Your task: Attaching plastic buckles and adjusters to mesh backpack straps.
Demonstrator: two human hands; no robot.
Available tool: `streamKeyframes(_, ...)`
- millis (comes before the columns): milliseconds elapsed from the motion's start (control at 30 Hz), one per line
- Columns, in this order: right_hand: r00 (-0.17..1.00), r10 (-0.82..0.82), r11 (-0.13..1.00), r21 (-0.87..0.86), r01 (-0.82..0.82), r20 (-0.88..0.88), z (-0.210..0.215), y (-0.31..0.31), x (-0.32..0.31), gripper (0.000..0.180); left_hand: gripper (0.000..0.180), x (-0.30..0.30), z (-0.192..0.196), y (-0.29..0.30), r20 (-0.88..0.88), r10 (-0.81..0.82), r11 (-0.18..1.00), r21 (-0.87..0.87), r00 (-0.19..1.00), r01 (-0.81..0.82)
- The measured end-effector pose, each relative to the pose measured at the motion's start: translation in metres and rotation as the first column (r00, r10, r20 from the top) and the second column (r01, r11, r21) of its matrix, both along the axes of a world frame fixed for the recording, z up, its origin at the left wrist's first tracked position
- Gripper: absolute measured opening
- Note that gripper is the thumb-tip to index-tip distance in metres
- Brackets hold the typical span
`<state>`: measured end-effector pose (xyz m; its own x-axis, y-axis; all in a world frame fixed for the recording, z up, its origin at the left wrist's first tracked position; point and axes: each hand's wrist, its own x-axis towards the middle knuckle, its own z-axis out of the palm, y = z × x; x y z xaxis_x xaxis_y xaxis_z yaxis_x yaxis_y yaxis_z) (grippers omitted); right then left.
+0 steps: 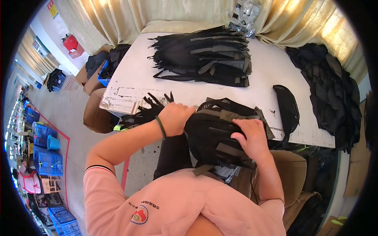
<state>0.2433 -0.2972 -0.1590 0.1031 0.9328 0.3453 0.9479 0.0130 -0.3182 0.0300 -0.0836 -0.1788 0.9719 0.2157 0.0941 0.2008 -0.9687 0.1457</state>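
Note:
A bundle of black fabric pieces [212, 131], with mesh parts and grey-green strips, hangs over the near table edge in front of me. My left hand [177, 118] is closed on its left side, where loose black strap ends fan out beyond the fist. Flat on top of the bundle's right part lies my right hand [252, 137], thumb spread from the fingers. Farther back on the white table [130, 80] rests a stack of similar black pieces [204, 57], strap ends to the left. A single curved black piece [286, 110] lies right of my right hand.
A heap of black fabric [328, 94] drapes over the table's right side. A silvery plastic bag [245, 17] stands at the back by the curtains [118, 19]. Cardboard boxes [287, 169] stand below the table. Blue crates [48, 161] line the floor at left.

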Motion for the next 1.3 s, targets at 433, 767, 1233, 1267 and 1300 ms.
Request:
streamKeyframes(433, 0.968, -0.143, 0.895, 0.390, 0.215, -0.206, 0.141, 0.049, 0.099, 0.051, 0.031, 0.170, 0.153, 0.039, 0.486, -0.040, 0.998, 0.063, 0.873, 0.011)
streamKeyframes(767, 0.929, -0.081, 0.997, 0.045, 0.070, 0.361, -0.011, 0.121, 0.063, 0.071, 0.037, 0.085, -0.025, 0.135, 0.229, 0.021, 0.932, 0.347, 0.973, -0.102)
streamKeyframes(1233, 0.921, -0.147, 0.941, 0.237, 0.243, -0.361, -0.101, 0.114, 0.059, 0.033, 0.111, -0.005, -0.040, 0.164, -0.286, 0.401, 0.916, 0.102, 0.870, -0.388)
streamKeyframes(1267, 0.815, -0.242, 0.906, 0.178, 0.383, -0.526, -0.101, 0.109, 0.067, 0.026, 0.109, -0.004, -0.035, 0.160, -0.182, 0.354, 0.935, 0.045, 0.917, -0.352)
streamKeyframes(1300, 0.818, -0.232, 0.910, 0.180, 0.374, -0.526, -0.101, 0.114, 0.068, 0.026, 0.098, -0.002, -0.035, 0.159, 0.019, 0.242, 0.965, -0.104, 0.970, -0.239)
